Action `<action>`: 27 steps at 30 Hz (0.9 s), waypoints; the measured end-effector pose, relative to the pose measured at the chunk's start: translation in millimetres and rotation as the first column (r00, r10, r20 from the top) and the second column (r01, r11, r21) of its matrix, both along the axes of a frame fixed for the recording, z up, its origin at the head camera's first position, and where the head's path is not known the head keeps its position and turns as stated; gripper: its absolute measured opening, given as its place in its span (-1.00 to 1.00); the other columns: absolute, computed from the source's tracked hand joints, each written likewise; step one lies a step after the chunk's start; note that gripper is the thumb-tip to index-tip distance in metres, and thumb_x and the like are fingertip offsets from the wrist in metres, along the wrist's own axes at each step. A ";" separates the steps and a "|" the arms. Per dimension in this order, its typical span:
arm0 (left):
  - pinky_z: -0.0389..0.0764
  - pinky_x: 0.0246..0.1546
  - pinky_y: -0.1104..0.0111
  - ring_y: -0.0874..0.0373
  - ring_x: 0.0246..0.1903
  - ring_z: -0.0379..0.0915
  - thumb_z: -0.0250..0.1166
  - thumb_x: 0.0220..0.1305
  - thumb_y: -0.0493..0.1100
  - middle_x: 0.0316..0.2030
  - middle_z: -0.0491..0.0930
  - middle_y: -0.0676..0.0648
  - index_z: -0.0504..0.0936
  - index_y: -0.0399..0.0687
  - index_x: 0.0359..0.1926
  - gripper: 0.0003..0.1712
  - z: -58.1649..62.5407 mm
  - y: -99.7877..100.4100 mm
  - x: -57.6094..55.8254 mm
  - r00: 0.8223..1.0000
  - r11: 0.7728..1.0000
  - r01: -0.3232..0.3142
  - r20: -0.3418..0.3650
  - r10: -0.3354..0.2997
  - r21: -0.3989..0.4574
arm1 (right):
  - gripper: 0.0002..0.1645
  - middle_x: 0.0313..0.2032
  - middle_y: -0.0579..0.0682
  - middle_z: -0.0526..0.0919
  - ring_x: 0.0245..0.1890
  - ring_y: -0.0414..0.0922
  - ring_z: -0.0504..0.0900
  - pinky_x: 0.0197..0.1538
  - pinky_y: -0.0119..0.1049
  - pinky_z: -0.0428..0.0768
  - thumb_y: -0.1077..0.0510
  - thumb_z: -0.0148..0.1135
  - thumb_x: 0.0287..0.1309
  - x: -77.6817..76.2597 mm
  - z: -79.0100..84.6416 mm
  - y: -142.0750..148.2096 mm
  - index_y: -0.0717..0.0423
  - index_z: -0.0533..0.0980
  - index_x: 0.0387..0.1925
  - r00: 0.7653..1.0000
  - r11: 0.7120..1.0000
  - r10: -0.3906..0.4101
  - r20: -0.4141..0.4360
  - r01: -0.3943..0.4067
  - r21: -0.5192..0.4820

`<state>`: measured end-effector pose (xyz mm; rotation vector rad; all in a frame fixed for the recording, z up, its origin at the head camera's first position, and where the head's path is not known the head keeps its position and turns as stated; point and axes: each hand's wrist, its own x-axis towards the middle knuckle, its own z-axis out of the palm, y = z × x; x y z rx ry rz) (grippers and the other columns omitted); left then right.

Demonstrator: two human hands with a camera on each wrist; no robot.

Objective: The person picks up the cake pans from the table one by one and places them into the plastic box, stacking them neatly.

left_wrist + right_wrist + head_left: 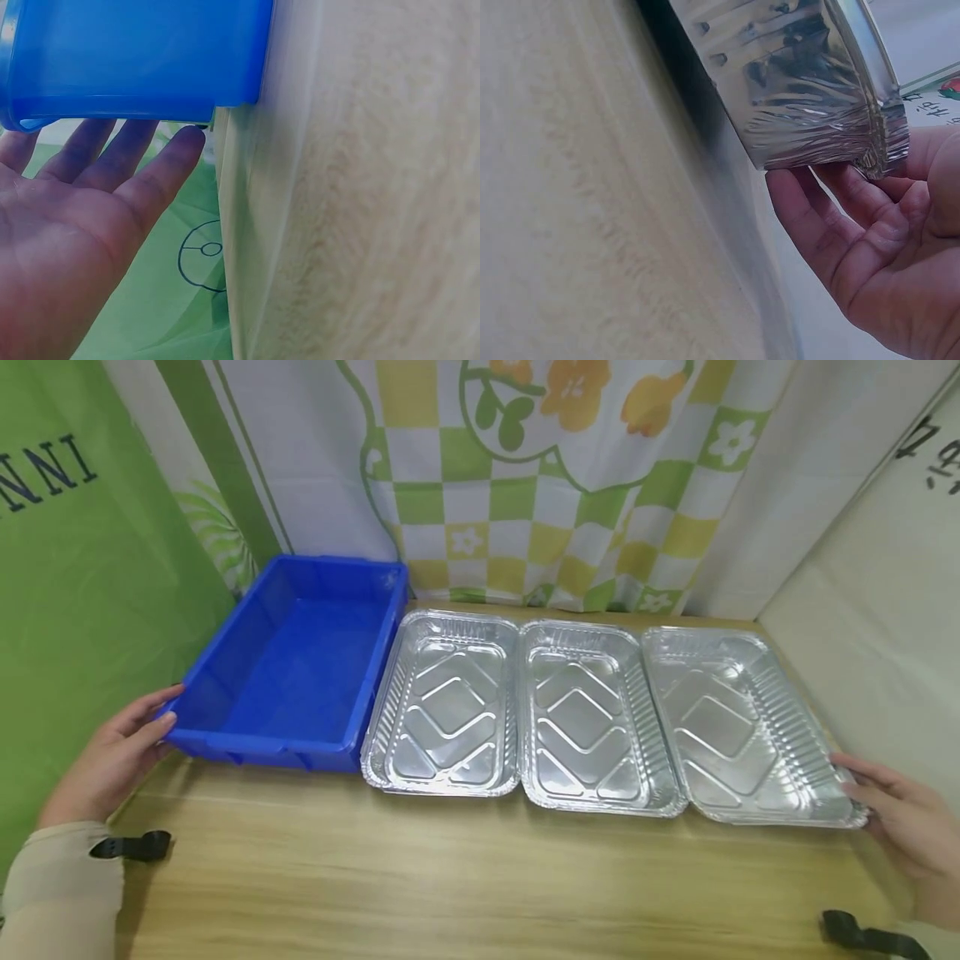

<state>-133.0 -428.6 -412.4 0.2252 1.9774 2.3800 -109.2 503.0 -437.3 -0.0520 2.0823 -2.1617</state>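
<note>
On the left, in the head view, a blue plastic bin (pixel 262 744) stands on the table. My left hand (pixel 120 745) grips its front left corner, thumb at the rim. The left wrist view shows the fingers (pixel 172 157) reaching along the bin's side wall. To the right of the bin, three rectangular foil trays stand in a row: a left tray (pixel 450 693), a middle tray (pixel 585 710) and a right tray (pixel 720 727). My right hand (pixel 911 814) holds the right tray's front right corner, thumb at the rim and fingers below it in the right wrist view.
The wooden table (pixel 480 877) extends in front of the row. A checkered curtain (pixel 525 518) hangs behind it, with green cloth (pixel 82 593) at left and a pale cloth wall (pixel 885 593) at right. Black straps (pixel 131 846) sit on both wrists.
</note>
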 end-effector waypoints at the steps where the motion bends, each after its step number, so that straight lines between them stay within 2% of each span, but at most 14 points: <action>1: 0.61 -0.10 0.53 0.28 -0.09 0.55 -0.11 0.50 -0.44 0.04 0.52 0.03 0.38 -0.09 0.38 -0.49 -0.3 -0.4 0.1 1.000 0.999 0.013 0.000 -0.013 0.032 | -0.47 0.12 -0.32 0.52 -0.07 -0.39 0.58 -0.18 -0.51 0.65 0.44 -0.13 0.44 -1.2 1.4 -0.4 -0.10 0.51 0.19 1.000 1.000 -0.008 -0.002 0.008 -0.012; 4: 0.63 -0.14 0.50 0.26 -0.12 0.56 -0.12 0.50 -0.44 0.04 0.53 0.02 0.40 -0.11 0.37 -0.50 -1.0 -0.4 -0.3 1.000 0.997 0.008 -0.010 -0.007 0.074 | -0.48 0.11 -0.32 0.52 -0.08 -0.39 0.57 -0.20 -0.53 0.64 0.43 -0.12 0.44 -3.2 5.3 -0.1 -0.12 0.50 0.19 1.000 1.000 -0.004 -0.008 0.004 0.005; 6: 0.63 -0.12 0.49 0.25 -0.10 0.56 -0.14 0.51 -0.45 0.07 0.51 0.02 0.39 -0.13 0.37 -0.49 -1.8 -0.5 -1.0 1.000 0.996 0.017 -0.017 -0.016 0.090 | -0.48 -0.03 -0.32 0.60 -0.17 -0.34 0.61 -0.25 -0.46 0.67 0.45 -0.10 0.42 -3.7 6.8 -0.8 -0.13 0.55 0.11 1.000 0.999 -0.030 -0.006 0.030 -0.024; 11: 0.62 -0.07 0.48 0.24 -0.05 0.55 -0.15 0.51 -0.44 0.12 0.47 0.02 0.37 -0.13 0.39 -0.49 -4.8 -0.1 -2.0 0.999 0.994 0.045 -0.022 -0.043 0.101 | -0.44 -0.07 -0.27 0.66 -0.17 -0.30 0.66 -0.26 -0.44 0.68 0.48 -0.16 0.43 -0.6 9.8 -2.4 -0.13 0.58 0.08 0.999 0.995 -0.035 -0.026 0.033 -0.091; 13: 0.62 -0.04 0.46 0.23 -0.03 0.55 -0.16 0.51 -0.44 0.13 0.47 0.01 0.37 -0.13 0.39 -0.48 -5.6 -0.2 -1.9 0.998 0.991 0.064 -0.022 -0.062 0.118 | -0.47 -0.08 -0.26 0.67 -0.19 -0.30 0.67 -0.27 -0.46 0.67 0.45 -0.15 0.44 0.2 11.5 -4.2 -0.14 0.58 0.07 0.998 0.995 -0.051 -0.034 0.048 -0.091; 18: 0.62 -0.06 0.47 0.23 -0.05 0.55 -0.15 0.52 -0.43 0.10 0.48 0.02 0.39 -0.10 0.38 -0.49 -5.9 -1.1 -0.3 0.998 0.992 0.058 -0.002 -0.058 0.108 | -0.54 -0.14 -0.29 0.68 -0.24 -0.32 0.67 -0.34 -0.46 0.67 0.41 -0.04 0.42 -1.9 18.4 -11.8 -0.15 0.61 0.00 0.992 0.992 -0.120 -0.038 0.118 -0.049; 21: 0.63 -0.08 0.47 0.24 -0.07 0.56 -0.14 0.52 -0.41 0.09 0.48 0.02 0.38 -0.09 0.39 -0.49 -5.2 -1.8 0.3 0.998 0.992 0.065 0.002 -0.065 0.111 | -0.54 -0.14 -0.28 0.68 -0.25 -0.32 0.68 -0.35 -0.45 0.68 0.43 -0.03 0.40 -3.8 22.2 -16.3 -0.12 0.62 -0.01 0.989 0.988 -0.142 -0.049 0.139 -0.063; 27: 0.62 -0.04 0.44 0.19 -0.03 0.56 -0.20 0.53 -0.43 0.13 0.47 0.00 0.35 -0.11 0.40 -0.48 -5.6 -2.2 -2.1 0.994 0.983 0.112 -0.016 -0.111 0.149 | -0.51 -0.12 -0.16 0.71 -0.23 -0.25 0.70 -0.33 -0.43 0.69 0.50 -0.11 0.39 -5.7 22.4 -18.0 0.03 0.63 0.02 0.985 0.976 -0.133 -0.106 0.112 -0.187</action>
